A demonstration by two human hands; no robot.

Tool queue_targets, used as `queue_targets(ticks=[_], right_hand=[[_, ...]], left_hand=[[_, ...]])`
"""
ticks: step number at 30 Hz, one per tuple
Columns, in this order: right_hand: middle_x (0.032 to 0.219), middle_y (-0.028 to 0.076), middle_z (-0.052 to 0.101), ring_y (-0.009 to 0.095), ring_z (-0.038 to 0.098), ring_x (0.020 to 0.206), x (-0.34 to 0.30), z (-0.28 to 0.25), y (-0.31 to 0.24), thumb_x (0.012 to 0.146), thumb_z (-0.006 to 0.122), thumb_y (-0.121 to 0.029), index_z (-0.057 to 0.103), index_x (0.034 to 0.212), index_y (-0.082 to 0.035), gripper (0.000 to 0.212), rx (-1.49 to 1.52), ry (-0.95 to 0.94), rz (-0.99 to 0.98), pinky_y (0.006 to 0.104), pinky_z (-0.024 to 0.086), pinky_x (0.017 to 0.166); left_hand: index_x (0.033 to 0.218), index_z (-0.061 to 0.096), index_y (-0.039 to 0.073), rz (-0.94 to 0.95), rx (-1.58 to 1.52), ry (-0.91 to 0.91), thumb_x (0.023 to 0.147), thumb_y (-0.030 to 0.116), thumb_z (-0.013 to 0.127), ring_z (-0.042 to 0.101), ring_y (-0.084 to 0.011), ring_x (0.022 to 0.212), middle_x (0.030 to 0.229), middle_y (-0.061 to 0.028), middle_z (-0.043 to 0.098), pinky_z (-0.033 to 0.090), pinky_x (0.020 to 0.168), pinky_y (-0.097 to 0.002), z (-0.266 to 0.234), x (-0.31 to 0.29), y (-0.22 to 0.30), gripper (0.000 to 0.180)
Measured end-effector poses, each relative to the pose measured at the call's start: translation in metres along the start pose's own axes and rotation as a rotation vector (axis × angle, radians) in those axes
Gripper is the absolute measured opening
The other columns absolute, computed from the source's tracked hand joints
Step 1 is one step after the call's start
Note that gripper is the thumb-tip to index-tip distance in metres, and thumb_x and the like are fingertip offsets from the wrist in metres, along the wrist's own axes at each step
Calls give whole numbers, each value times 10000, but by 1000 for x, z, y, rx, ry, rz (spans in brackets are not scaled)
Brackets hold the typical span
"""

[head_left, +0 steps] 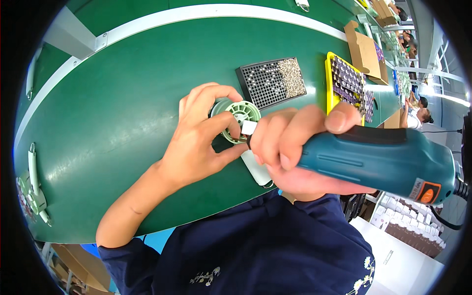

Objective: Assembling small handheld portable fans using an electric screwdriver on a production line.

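My left hand is closed around a pale green round part with spokes, like a small fan housing, and tilts it up above the green table. My right hand grips a teal electric screwdriver with a black top strip and a cord at its rear. The screwdriver's front end points left at the housing, close to my left fingertips; my fingers hide its tip. A small white block shows between the housing and my right hand. Below them, a white handle-like piece with a dark loop extends toward me.
Beyond my hands lies a black perforated tray filled with small screws at its right. A yellow tray of dark parts stands farther right, near an open cardboard box. A pale green device lies at the left edge. People sit far right.
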State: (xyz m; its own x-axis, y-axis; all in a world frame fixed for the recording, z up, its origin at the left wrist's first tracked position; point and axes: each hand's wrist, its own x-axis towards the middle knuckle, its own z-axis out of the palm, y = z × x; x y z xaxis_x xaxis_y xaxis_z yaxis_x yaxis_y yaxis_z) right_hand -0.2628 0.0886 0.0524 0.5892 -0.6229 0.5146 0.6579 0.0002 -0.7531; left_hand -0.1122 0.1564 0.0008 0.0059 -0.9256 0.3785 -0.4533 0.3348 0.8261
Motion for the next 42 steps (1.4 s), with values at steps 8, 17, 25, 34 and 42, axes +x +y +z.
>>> queue_targets(ticks=[8,17,25,34,42], right_hand=[[658,107,531,227,496,505,-4,-4,11,827,598,-667,501,1164,-77,687,-104,-150,193,342,408,460],[614,54,490,182,457,432,1,4,35,801,549,-746,497,1092,-102,709,13,-11,38,306,388,414],[617,54,494,183,469,439,-4,8,27,789,560,-739,481,1048,-101,694,-63,-5,63,311,400,412],[622,31,468,134,420,404,-18,-5,47,705,572,-806,431,994,-95,781,-20,27,-92,244,349,336],[666,9,422,94,366,413,19,-12,-19,833,567,-702,443,1196,-55,751,230,319,-321,256,336,368]], left_hand=[[1013,577,119,17,-89,56,635,83,812,491,-299,1171,1232,-72,537,356,966,-410,4,-4,-13,446],[1272,474,106,-74,-190,-12,686,160,807,564,-331,1109,1198,-129,584,408,978,-424,-1,-6,-17,676],[1332,468,63,-59,-133,4,670,162,810,543,-340,1161,1252,-154,570,407,1011,-438,0,-7,-8,752],[1281,499,27,-114,53,73,658,165,794,486,-342,1135,1196,-148,504,411,983,-434,18,-5,6,703],[1248,553,38,-153,240,109,656,112,789,526,-350,1157,1215,-153,548,458,988,-410,-38,6,24,642]])
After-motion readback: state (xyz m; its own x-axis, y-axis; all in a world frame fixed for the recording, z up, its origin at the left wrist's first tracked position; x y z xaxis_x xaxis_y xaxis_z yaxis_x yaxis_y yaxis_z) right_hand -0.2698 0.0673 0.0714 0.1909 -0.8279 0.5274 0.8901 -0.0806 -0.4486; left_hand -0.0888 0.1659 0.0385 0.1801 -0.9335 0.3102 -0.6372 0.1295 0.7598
